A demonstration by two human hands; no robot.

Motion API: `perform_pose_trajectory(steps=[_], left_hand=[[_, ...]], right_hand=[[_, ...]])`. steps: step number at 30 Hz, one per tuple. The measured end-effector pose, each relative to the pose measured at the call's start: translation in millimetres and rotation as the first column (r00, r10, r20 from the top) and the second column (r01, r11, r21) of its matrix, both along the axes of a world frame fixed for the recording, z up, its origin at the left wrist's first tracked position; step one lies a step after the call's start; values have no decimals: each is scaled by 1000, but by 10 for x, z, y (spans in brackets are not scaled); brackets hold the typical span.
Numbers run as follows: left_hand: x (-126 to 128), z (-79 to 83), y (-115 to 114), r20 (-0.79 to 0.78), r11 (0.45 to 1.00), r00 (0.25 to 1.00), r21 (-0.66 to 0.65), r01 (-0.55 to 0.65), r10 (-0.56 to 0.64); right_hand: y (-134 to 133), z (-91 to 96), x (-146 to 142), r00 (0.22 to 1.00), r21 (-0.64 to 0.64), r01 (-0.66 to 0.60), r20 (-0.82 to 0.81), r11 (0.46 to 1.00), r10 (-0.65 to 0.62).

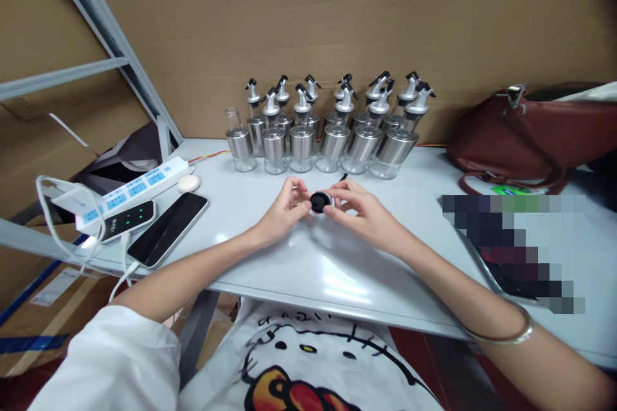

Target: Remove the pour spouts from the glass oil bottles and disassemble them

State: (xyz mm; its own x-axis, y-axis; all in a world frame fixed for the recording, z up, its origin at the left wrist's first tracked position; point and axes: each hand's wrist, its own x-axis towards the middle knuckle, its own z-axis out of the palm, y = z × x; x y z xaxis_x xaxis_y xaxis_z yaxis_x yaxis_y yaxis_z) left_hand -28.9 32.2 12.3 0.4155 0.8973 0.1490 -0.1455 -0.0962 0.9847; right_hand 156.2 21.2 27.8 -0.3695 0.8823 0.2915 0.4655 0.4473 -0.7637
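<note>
Both hands meet over the middle of the pale table (308,263). My left hand (285,207) and my right hand (359,209) pinch a small black and silver pourer cap (319,201) between their fingertips, just above the tabletop. A thin black lever sticks up from the cap by my right fingers. Behind the hands stand several steel-sleeved glass bottles (332,141) with spout caps on, in two rows. One bottle (239,142) at the left end has no cap.
A white power strip (137,187), a power bank (129,219), a dark phone (168,228) and a small white oval object (189,183) lie at the left. A brown leather bag (525,135) sits at the right, a blurred-out patch before it. Cardboard walls stand behind.
</note>
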Motion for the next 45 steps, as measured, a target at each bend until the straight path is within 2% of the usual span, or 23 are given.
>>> perform_pose_trajectory(steps=[8, 12, 19, 27, 31, 40, 45], left_hand=[[16, -6, -27, -77, 996, 997, 91, -21, 29], [33, -36, -19, -101, 989, 993, 141, -53, 68], [32, -26, -9, -82, 985, 993, 159, -69, 83], [24, -11, -10, -101, 989, 989, 115, -95, 107], [10, 0, 2, -125, 989, 984, 97, -113, 125], [-31, 1, 18, -139, 992, 990, 128, -12, 30], [-28, 2, 20, -146, 992, 989, 129, -4, 23]], right_hand=[[24, -64, 4, 977, -30, -67, -205, 997, 59], [-3, -44, -3, 983, -26, -90, -164, 996, 85], [-22, 13, -7, 999, 139, 6, -49, 990, 1], [-19, 25, 7, 990, 92, -49, -125, 995, 60], [-31, 46, 9, 993, 97, -44, -101, 994, 54], [-36, 41, 27, 999, 191, -4, -49, 982, 14], [-38, 51, 17, 999, 196, -29, -39, 980, 37]])
